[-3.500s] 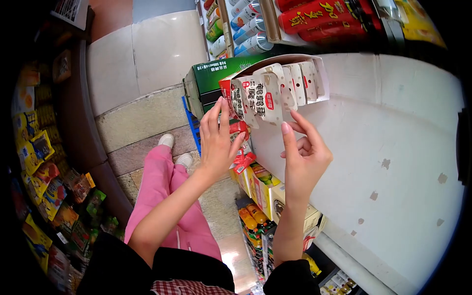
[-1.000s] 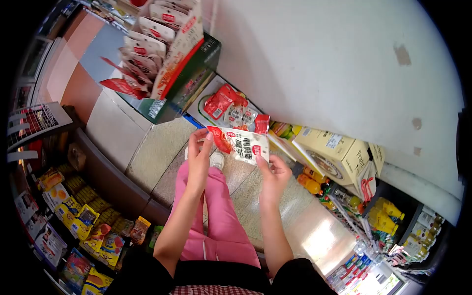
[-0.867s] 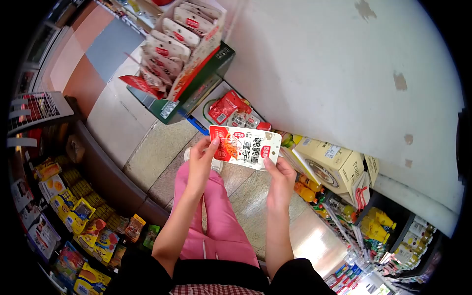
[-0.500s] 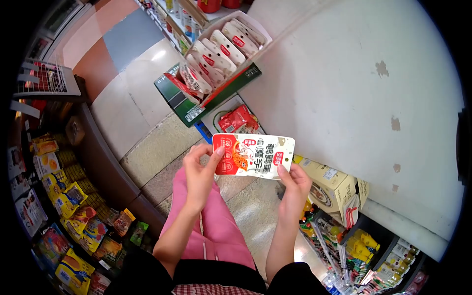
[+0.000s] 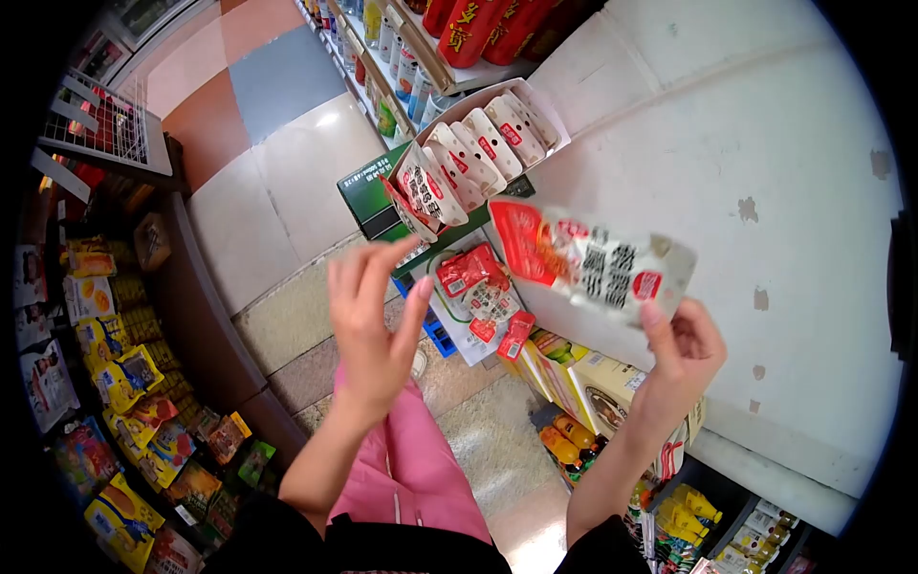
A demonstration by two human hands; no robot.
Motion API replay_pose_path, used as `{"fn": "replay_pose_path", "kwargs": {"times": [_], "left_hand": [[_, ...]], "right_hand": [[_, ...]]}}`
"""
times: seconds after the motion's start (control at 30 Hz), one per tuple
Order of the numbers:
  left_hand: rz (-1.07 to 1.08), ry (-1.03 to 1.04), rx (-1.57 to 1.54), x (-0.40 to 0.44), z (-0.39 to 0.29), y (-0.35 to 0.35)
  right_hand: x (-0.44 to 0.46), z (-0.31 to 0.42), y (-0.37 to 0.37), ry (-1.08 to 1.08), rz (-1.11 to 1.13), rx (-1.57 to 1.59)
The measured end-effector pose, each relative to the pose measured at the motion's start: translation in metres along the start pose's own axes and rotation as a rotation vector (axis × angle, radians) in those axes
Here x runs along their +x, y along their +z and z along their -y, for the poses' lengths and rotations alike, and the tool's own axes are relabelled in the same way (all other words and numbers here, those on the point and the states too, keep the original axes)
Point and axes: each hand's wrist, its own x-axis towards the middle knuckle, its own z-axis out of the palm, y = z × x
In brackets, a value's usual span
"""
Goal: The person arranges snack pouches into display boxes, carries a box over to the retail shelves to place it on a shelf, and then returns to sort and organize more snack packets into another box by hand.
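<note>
A red and white snack packet [image 5: 593, 263] hangs tilted in my right hand [image 5: 684, 354], pinched at its lower right corner between thumb and fingers. My left hand [image 5: 368, 325] holds nothing, its thumb and fingers apart, just left of some red packets. Beyond it, a white display box [image 5: 559, 129] carries a row of similar pale snack packets [image 5: 469, 148] standing upright. That box rests on a green carton [image 5: 363, 196]. Between my hands and lower down, several red packets [image 5: 470, 271] lie on a white box top [image 5: 483, 352].
Shelves with bagged snacks [image 5: 134, 368] run along the left. Red cans [image 5: 475, 29] stand on a shelf at the top. A pale wall panel [image 5: 727, 191] fills the right side. Cartons [image 5: 612, 387] and bottled drinks [image 5: 693, 512] sit at the lower right; a tiled floor [image 5: 287, 86] lies between.
My left hand has let go of the packet and moved slightly left, opening. My right hand has carried the packet up and right, tilting it. The view has shifted, showing more red packets below.
</note>
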Motion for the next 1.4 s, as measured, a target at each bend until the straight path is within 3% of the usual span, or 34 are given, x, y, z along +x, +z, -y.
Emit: {"fn": "replay_pose_path", "kwargs": {"times": [0.1,0.2,0.63,1.4], "left_hand": [[-0.051,0.234,0.159,0.036,0.003,-0.001],[0.021,0.277,0.27,0.059,0.006,0.003],[-0.033,0.205,0.311,0.058,0.025,0.01],[-0.033,0.204,0.292,0.058,0.034,0.011]], "right_hand": [[0.02,0.011,0.019,-0.096,-0.032,0.005],[0.024,0.01,0.039,-0.165,-0.036,-0.006],[0.016,0.006,0.088,-0.395,0.073,-0.191],[0.051,-0.003,0.145,-0.234,0.261,-0.318]]}}
